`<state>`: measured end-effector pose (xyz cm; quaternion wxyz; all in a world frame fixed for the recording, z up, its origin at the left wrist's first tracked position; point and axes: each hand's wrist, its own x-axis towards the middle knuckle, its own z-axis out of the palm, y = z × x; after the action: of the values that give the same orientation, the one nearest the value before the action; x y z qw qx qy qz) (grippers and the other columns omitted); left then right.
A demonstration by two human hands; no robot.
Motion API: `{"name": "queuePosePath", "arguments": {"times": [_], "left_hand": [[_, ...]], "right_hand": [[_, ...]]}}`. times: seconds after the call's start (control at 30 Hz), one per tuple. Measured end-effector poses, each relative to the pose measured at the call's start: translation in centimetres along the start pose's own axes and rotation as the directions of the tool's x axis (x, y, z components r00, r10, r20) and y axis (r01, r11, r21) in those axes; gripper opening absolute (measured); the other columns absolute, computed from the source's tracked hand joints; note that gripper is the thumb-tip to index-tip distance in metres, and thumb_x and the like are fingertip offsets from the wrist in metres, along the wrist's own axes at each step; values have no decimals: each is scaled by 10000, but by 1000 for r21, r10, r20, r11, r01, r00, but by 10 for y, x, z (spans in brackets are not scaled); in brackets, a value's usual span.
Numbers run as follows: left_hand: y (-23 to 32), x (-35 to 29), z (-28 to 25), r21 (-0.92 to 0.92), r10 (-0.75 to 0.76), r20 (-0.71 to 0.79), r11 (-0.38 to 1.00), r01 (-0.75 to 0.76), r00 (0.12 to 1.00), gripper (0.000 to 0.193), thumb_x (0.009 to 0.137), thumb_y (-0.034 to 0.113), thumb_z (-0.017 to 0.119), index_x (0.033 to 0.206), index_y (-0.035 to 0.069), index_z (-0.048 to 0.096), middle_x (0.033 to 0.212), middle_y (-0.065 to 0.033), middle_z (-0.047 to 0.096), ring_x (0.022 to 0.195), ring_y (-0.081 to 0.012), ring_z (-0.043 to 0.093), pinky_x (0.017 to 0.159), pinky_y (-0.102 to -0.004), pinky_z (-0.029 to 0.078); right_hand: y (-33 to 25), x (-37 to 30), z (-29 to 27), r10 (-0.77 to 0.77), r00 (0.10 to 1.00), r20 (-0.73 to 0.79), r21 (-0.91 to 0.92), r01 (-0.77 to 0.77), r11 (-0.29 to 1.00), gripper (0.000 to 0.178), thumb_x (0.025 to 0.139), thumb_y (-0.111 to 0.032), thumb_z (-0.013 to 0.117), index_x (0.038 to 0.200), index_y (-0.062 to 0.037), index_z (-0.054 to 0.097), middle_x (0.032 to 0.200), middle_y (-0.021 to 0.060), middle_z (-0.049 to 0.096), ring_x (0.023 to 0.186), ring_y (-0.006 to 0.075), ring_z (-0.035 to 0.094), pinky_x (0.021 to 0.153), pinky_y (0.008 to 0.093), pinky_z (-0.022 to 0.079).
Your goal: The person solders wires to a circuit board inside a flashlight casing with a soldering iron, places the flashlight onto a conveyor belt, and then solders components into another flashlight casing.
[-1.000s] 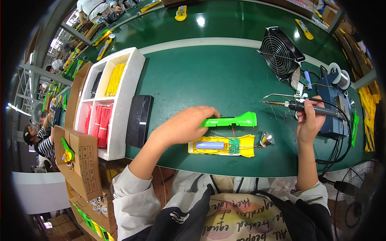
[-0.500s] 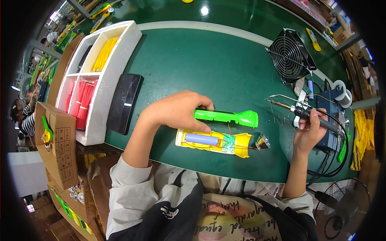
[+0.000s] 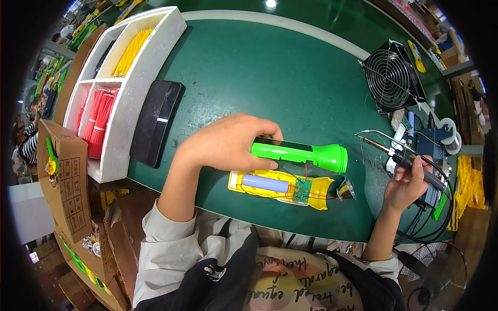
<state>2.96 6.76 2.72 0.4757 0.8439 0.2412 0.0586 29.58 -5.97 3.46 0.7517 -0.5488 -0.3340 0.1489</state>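
Note:
My left hand [image 3: 236,142] is closed around the tail of a green flashlight shell [image 3: 298,153], its wide head pointing right. Just below lies a yellow flashlight half-shell [image 3: 320,194], open side up. A lilac battery cell [image 3: 265,183] and a green circuit board [image 3: 301,191] sit inside it. Thin wires run from the board to a shiny reflector [image 3: 346,189] lying beside the right end. A red wire also rises from the board toward the green shell. In my right hand [image 3: 407,184] is a soldering iron [image 3: 399,158], tip pointing up and left, away from the flashlight parts.
A white foam box [image 3: 129,93] with yellow and red wire bundles stands left, beside a black flat tray [image 3: 157,124]. At right are a black fan [image 3: 392,76], a solder spool [image 3: 450,136] and a blue soldering station [image 3: 428,136] with trailing cables.
The green shell has turned in my left hand, showing more of its rounded side and a dark panel. The soldering iron stays in my right hand. The whole view has shifted slightly.

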Motion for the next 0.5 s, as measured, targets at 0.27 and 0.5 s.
{"name": "queuePosePath", "arguments": {"times": [0.27,0.5], "left_hand": [[2,-3,0,23,10,-1,1000,-10,1000,420,644,370,619,852,15,537,655,-127,547,593,-255,528,534,-319,397],[6,0,-1,-13,-20,32,1000,20,999,497,639,436,620,878,6,541,696,-128,564,617,-248,540,558,-306,411]], "right_hand": [[0,0,1,-4,1000,25,-40,5,999,148,744,-136,507,714,-44,395,554,25,411,395,56,355,362,144,252],[-1,0,-2,-2,1000,4,-34,3,999,145,743,-125,511,715,-38,399,560,25,420,400,58,374,358,144,262]]}}
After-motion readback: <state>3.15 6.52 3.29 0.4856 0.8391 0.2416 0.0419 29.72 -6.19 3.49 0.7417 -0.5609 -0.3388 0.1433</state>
